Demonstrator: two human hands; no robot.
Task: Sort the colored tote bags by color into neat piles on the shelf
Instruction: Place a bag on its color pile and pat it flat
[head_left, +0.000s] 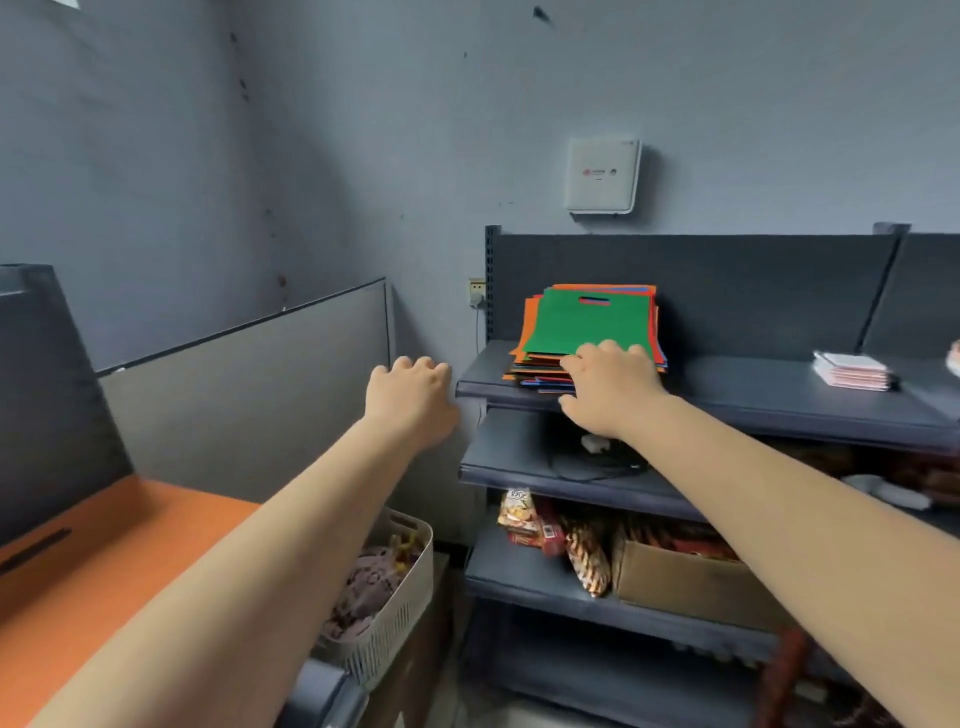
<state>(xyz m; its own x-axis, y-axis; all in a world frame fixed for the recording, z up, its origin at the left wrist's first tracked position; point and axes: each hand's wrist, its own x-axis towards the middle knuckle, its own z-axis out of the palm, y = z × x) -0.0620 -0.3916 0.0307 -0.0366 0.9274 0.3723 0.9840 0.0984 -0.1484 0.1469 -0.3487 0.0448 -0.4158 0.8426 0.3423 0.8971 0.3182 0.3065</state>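
The right hand (610, 387) is resting on the near edge of a mixed stack of tote bags (589, 332), its fingers curling over the front of the green tote bag (582, 322) lying on top, though I cannot tell whether it is actually gripping any bag. Orange, blue and red edges are showing beneath and around the green one, fanned out unevenly. The stack is sitting at the left end of the top shelf (753, 387) of a dark metal rack, directly ahead of the right hand. The left hand (410, 397) is hovering in the air just left of the shelf's corner, fingers loosely curled and holding nothing. Well to the right of the right hand, a small pile of pinkish packets (852, 370) is lying on the same shelf. Below the left forearm, a white slotted basket (400, 587) is standing beside an orange bench (104, 561)
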